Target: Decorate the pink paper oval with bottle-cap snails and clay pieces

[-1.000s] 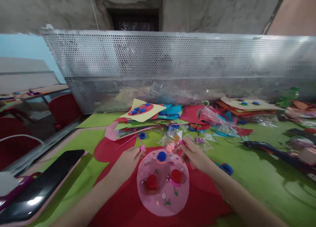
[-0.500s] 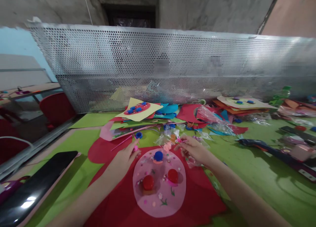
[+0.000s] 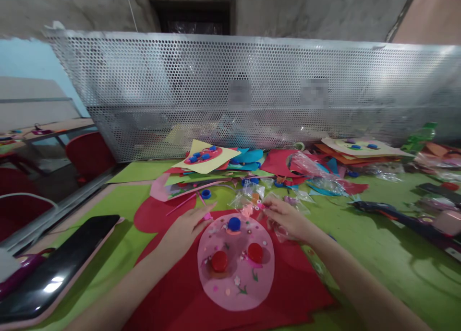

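Observation:
A pink paper disc (image 3: pixel 230 278) lies on red paper in front of me, carrying two red bottle caps, a blue bottle cap (image 3: pixel 234 224) and small flowers, dots and green leaf shapes. Above its upper left edge is my left hand (image 3: pixel 185 228), fingers stretched forward, with a small pink piece (image 3: pixel 208 216) between thumb and fingers. My right hand (image 3: pixel 284 217), at the upper right edge, pinches a small pink piece with white googly eyes (image 3: pixel 259 205). Its lower fingers are curled. A peach-coloured piece (image 3: pixel 248 210) lies between the hands.
A black phone (image 3: pixel 68 259) lies at left. Red paper sheets (image 3: pixel 173 292) cover the green tabletop. Behind are a blue cap (image 3: pixel 206 194), clear plastic bags (image 3: pixel 248 192) and stacked coloured paper (image 3: pixel 219 160). A dark long-handled tool (image 3: pixel 389 218) is at right; a perforated metal panel (image 3: pixel 230 72) stands behind.
The view has shifted slightly, moving the scene to the right. My left hand has moved right with its pink piece, and its fingers are more stretched. The right hand keeps its pinch.

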Available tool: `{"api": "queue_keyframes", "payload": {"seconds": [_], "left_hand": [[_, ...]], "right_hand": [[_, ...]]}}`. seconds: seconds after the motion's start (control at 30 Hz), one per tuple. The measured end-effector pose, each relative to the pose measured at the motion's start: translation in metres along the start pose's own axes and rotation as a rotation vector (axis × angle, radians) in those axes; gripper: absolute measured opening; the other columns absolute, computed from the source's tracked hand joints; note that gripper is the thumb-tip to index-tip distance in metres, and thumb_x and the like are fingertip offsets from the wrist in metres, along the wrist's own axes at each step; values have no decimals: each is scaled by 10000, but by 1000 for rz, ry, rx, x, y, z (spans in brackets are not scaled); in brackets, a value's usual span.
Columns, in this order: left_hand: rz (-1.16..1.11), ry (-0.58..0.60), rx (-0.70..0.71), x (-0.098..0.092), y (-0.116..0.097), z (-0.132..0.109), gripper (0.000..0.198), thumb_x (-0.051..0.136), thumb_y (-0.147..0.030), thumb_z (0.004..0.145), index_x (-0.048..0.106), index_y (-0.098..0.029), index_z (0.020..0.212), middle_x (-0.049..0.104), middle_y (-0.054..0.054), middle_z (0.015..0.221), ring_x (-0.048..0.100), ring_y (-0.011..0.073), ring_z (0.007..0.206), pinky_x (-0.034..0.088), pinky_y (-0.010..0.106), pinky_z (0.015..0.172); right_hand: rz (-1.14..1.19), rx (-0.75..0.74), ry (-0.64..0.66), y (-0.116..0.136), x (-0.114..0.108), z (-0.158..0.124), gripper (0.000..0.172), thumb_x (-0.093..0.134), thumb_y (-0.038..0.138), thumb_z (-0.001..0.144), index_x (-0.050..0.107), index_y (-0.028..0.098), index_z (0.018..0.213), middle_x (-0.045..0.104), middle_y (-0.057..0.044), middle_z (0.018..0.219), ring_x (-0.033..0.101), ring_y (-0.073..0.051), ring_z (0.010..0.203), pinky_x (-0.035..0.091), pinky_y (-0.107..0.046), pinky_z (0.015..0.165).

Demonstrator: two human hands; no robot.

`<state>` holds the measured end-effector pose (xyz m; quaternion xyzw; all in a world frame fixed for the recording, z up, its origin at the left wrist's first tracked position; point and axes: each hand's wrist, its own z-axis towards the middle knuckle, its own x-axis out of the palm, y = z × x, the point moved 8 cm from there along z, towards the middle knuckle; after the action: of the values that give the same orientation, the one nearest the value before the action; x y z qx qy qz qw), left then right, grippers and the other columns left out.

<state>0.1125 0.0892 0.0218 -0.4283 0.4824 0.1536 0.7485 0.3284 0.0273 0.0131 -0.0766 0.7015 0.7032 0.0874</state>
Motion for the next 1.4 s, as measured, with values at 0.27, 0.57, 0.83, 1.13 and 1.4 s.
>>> {"api": "queue_keyframes", "payload": {"seconds": [0.27,0.57,0.83,1.13,1.4], "left_hand": [[9,-40,32,-3,-6,-2,392,330,-341,864,597,-169,1093,643,79,1118,592,223,1031,447,330,896],[-18,-24,38,-5,-12,-5,383,296,-359,865,627,-166,876,705,91,863,650,216,797,490,298,726],[-136,-28,13,-7,-14,-7,412,302,-361,851,650,-166,953,668,53,701,623,200,698,471,292,705],[-422,-80,-99,2,7,1,408,397,-484,839,615,-140,856,675,61,761,595,177,635,456,262,589],[-592,-102,-169,0,10,2,455,424,-524,798,628,-121,739,664,76,691,558,158,549,437,250,510]], "right_hand": [[-69,-25,48,-4,3,2,255,547,437,742,460,202,789,594,2,720,525,-105,497,406,-271,524],[-107,-40,77,-8,4,2,291,506,477,759,452,197,818,592,-10,726,536,-120,527,401,-279,539],[-108,-35,74,-12,3,3,276,503,459,776,451,195,840,599,-3,708,542,-121,519,385,-267,510],[-83,-35,83,-9,5,3,338,509,515,734,444,198,829,612,-29,751,524,-120,507,392,-280,519],[-83,-7,73,-3,5,0,344,513,532,729,451,200,794,622,-32,752,513,-113,504,392,-272,510]]}}
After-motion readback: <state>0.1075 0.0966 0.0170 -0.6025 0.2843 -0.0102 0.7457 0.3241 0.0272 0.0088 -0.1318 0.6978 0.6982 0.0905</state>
